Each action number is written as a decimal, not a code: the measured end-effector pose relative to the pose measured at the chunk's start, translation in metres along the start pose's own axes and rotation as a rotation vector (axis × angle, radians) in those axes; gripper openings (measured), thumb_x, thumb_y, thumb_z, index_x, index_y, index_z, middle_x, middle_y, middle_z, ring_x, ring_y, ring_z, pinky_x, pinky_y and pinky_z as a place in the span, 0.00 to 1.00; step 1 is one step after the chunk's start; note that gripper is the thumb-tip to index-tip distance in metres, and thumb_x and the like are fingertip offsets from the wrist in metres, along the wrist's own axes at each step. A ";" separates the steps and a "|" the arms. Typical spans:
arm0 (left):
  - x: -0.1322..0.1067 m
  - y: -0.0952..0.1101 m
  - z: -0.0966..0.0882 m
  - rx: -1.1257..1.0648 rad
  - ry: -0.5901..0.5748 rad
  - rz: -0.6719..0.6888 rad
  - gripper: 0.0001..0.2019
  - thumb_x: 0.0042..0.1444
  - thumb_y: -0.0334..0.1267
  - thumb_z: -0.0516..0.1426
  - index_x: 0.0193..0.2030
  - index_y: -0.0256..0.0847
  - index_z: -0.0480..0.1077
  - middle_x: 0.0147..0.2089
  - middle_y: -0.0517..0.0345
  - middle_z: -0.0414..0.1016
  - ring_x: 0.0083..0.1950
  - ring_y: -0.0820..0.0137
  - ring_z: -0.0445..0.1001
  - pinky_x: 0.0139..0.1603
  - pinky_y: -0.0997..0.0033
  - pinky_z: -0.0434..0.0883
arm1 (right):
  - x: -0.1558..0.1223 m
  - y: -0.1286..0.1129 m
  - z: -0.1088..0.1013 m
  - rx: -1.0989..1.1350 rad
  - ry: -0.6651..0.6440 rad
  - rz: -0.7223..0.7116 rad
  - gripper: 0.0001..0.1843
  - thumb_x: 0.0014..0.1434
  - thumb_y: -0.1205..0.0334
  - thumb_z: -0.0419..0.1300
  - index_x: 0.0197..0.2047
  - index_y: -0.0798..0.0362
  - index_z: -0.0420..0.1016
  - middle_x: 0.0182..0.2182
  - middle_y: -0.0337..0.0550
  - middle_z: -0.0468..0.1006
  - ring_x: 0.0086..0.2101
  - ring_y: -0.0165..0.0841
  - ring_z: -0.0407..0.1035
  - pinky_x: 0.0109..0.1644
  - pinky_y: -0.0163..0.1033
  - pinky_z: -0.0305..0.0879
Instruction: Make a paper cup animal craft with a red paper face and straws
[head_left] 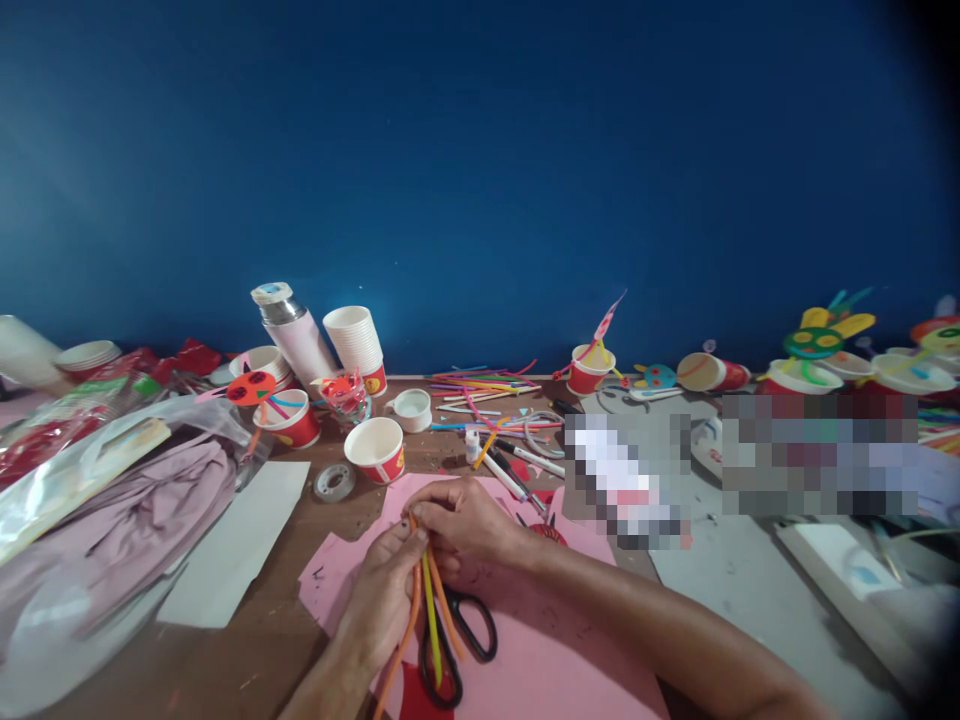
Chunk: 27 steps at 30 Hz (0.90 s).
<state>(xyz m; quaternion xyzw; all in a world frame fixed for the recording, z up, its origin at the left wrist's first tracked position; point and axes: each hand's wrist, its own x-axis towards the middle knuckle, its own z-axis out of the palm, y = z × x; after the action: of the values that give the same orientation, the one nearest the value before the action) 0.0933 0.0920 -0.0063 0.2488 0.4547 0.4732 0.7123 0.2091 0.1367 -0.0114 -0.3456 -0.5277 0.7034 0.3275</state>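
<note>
My left hand (pixel 379 585) pinches the upper ends of an orange pipe cleaner (pixel 411 625) and a yellow pipe cleaner (pixel 431 625) between thumb and fingers. Against it, my right hand (pixel 469 520) is closed at the same ends, thumb and forefinger together on the orange top. Another orange strand (pixel 448 615) hangs down beside the yellow one. Below my hands, black-handled scissors (pixel 491 640) lie on pink paper (pixel 547 640), their blades hidden. A piece of red paper (pixel 424 700) sits partly under the handles.
Paper cups (pixel 375 450), a tape roll (pixel 334 482) and a flask (pixel 296 330) stand beyond my left hand. Loose pipe cleaners (pixel 480 385) and pens (pixel 502 475) lie ahead. At left are plastic bags (pixel 112 500) and a white card (pixel 232 545); decorated cups (pixel 806 378) stand at right.
</note>
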 end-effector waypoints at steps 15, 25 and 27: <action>-0.004 0.009 0.000 -0.069 0.025 -0.040 0.13 0.43 0.39 0.65 0.33 0.35 0.71 0.26 0.55 0.74 0.26 0.70 0.72 0.30 0.71 0.69 | -0.035 -0.069 -0.035 -0.869 -0.118 -0.253 0.14 0.59 0.58 0.53 0.45 0.45 0.76 0.40 0.38 0.79 0.38 0.31 0.71 0.42 0.35 0.62; 0.001 0.006 -0.006 -0.218 0.007 -0.113 0.12 0.40 0.37 0.67 0.30 0.36 0.70 0.23 0.58 0.71 0.24 0.73 0.70 0.26 0.72 0.69 | 0.051 -0.076 -0.159 -1.555 0.414 0.048 0.16 0.60 0.65 0.48 0.42 0.48 0.77 0.43 0.41 0.77 0.42 0.35 0.70 0.43 0.37 0.62; -0.003 0.010 -0.005 -0.181 0.042 -0.090 0.10 0.50 0.39 0.60 0.37 0.36 0.70 0.32 0.55 0.73 0.29 0.71 0.72 0.31 0.68 0.71 | 0.073 -0.066 -0.165 -1.606 0.437 0.075 0.17 0.60 0.66 0.47 0.43 0.48 0.76 0.44 0.44 0.77 0.43 0.36 0.70 0.44 0.37 0.62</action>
<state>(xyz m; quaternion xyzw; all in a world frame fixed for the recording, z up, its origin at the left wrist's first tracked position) 0.0834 0.0930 0.0007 0.1528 0.4354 0.4851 0.7428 0.3125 0.2966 0.0082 -0.6202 -0.7816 0.0407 0.0526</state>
